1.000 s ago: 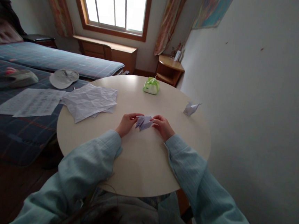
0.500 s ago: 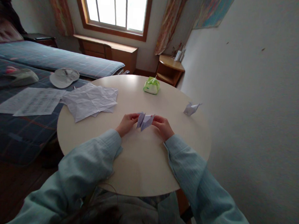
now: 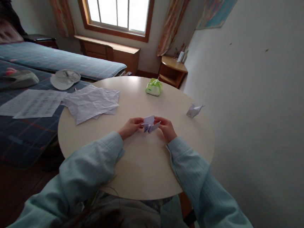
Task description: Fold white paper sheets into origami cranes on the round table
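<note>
A small folded white paper figure point(image 3: 149, 123) sits between both hands, just above the middle of the round beige table point(image 3: 136, 169). My left hand point(image 3: 130, 127) pinches its left side with closed fingers. My right hand point(image 3: 167, 128) pinches its right side the same way. A flap of the paper stands up between the fingertips. Both sleeves are light blue.
A finished folded paper piece point(image 3: 194, 110) lies near the table's right edge. A green tissue pack point(image 3: 154, 87) sits at the far side. Crumpled white sheets point(image 3: 93, 102) overhang the left edge. A bed point(image 3: 24, 81) with papers and a cap point(image 3: 65, 78) lies left; a wall stands close on the right.
The hands have drawn closer together on the paper figure, and its upright flaps have been folded down and turned. The arms stay in place.
</note>
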The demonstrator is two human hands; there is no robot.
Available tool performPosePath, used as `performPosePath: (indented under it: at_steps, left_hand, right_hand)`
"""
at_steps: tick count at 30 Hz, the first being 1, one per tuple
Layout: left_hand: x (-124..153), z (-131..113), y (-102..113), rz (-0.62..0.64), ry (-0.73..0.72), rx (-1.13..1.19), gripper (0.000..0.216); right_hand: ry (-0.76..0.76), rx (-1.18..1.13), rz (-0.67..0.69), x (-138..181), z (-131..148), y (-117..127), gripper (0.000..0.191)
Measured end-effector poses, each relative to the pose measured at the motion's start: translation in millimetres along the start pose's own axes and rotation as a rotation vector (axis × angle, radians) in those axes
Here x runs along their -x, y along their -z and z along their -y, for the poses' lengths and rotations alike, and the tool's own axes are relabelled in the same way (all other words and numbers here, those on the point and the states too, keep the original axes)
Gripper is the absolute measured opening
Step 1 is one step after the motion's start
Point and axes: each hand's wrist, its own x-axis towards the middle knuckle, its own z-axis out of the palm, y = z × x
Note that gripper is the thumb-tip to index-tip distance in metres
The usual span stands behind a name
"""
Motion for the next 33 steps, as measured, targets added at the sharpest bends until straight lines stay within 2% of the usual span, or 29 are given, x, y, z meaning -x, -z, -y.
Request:
performPosePath:
  at_steps: [9,18,33]
  left_hand:
    - [6.7,-7.5,-3.5,0.027,0.100,0.046,0.020]
    - [7.5,-8.9,-4.8,0.050,0.139,0.139,0.024]
    - [8.1,-10.2,-5.1,0.033,0.125,0.142,0.026]
  right_hand:
    - [0.258,0.284,-0.080,2.4,3.7,0.8,0.011]
    - [0.496,0.510,-0.181,1.0,1.3,2.8,0.005]
    - [0.508,0.626,-0.196,5.7,3.5,0.2,0.010]
